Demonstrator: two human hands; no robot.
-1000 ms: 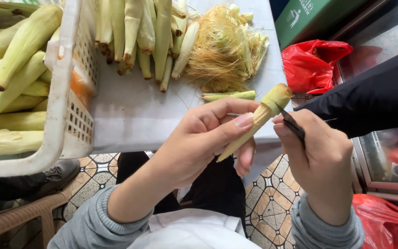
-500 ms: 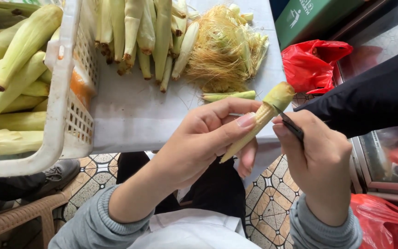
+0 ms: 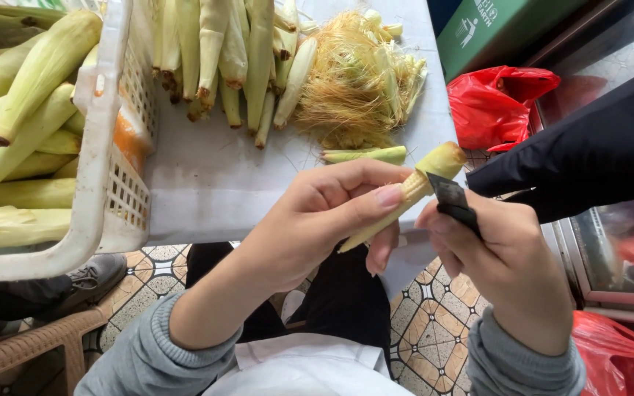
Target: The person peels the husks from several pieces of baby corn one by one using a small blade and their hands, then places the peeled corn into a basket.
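- Near the centre of the frame, the left hand [image 3: 317, 220] gripped a small pale-yellow baby corn ear with a green husk end [image 3: 412, 187], thumb and fingers wrapped around it, its tip slanting toward the lower middle.
- The right hand [image 3: 508, 264], at centre right, was closed around a short black-handled blade [image 3: 450, 202], whose edge touched the ear just below the husk end.
- On the white tabletop [image 3: 214, 176] behind lay a row of husked pale corn ears [image 3: 221, 59] and a heap of golden silk and husk scraps [image 3: 361, 81].
- A white slotted plastic crate [image 3: 104, 147] at upper left held green unhusked ears [image 3: 23, 110].
- A red plastic bag [image 3: 497, 99] sat at upper right.
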